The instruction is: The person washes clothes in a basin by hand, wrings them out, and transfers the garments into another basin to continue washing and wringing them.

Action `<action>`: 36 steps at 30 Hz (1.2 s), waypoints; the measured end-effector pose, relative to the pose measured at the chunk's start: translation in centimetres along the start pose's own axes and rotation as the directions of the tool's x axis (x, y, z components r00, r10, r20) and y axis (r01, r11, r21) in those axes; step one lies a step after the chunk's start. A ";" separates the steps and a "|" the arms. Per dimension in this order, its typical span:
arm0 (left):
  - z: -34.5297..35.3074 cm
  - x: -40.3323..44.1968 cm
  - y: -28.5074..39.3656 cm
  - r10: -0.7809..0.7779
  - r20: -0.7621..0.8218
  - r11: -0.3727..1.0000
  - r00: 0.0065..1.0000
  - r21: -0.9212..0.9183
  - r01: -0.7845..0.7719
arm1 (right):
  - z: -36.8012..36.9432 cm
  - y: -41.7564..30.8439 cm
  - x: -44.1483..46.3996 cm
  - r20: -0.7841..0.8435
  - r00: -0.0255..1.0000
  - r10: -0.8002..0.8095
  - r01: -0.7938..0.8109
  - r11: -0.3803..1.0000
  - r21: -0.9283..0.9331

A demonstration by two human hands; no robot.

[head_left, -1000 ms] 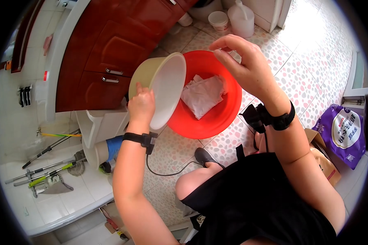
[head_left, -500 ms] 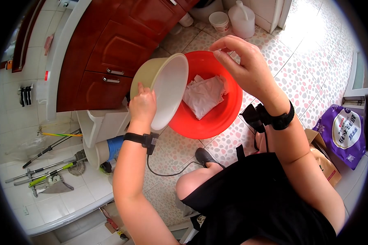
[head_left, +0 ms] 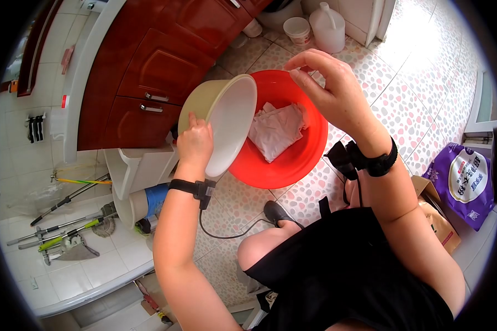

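A cream basin is tilted on its side, its white inside facing right. My left hand is closed on its lower left rim. Behind and to the right of it, a red basin stands on the tiled floor with a crumpled white cloth inside. My right hand hangs over the upper right edge of the red basin, its thumb and fingers curved and apart with nothing visible between them. Both wrists wear black straps with small devices.
Red cabinets stand at the upper left. A white jug and a small white bucket are at the top. On the right lie a purple bag and a cardboard box. Mops lie at the left.
The cream basin and my left hand have shifted very slightly to the right and down. My right hand has barely moved.
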State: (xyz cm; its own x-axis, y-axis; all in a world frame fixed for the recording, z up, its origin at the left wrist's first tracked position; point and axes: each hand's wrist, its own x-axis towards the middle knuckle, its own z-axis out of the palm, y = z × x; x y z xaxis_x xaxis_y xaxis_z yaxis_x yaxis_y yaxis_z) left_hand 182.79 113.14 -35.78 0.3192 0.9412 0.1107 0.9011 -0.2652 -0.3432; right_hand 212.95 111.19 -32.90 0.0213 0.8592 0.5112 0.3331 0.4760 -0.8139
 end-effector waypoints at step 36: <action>15.8 -34.6 -19.0 -0.661 0.749 -0.623 -0.048 -0.511 0.592 | 4.7 1.5 -1.7 0.279 0.959 0.048 0.014 0.977 -0.215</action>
State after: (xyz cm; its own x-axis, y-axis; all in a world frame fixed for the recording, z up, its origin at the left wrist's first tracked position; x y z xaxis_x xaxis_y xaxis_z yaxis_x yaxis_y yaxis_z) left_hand 150.00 88.93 -47.85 -0.8305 0.2868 -0.4774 -0.2220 0.6157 0.7560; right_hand 208.94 111.34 -36.25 -0.2264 0.8992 0.3745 0.5279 0.4364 -0.7286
